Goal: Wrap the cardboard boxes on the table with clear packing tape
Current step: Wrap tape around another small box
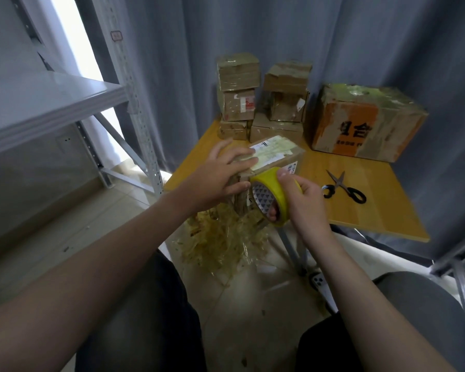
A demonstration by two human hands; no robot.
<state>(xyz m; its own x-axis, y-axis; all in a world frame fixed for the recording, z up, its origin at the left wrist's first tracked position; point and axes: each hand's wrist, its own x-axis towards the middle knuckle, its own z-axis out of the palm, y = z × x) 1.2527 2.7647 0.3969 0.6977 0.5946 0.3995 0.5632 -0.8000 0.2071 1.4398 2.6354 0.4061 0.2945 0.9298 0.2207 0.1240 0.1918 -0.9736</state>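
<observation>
A small cardboard box [275, 154] with a white label sits at the near left corner of the wooden table [365, 210]. My left hand [220, 173] lies flat on the box's top and left side, fingers spread, pressing it. My right hand [304, 200] grips a yellowish roll of packing tape [271, 196], fingers through its core, held against the box's front face. Two stacks of small taped boxes [238, 95] [285, 100] stand at the back of the table. A large box with orange print [363, 122] stands at the back right.
Black-handled scissors [344, 187] lie on the table right of my hands. A heap of crumpled used tape [226, 234] lies on the floor under the table's near corner. A grey metal shelf [51, 103] stands at left. Grey curtains hang behind.
</observation>
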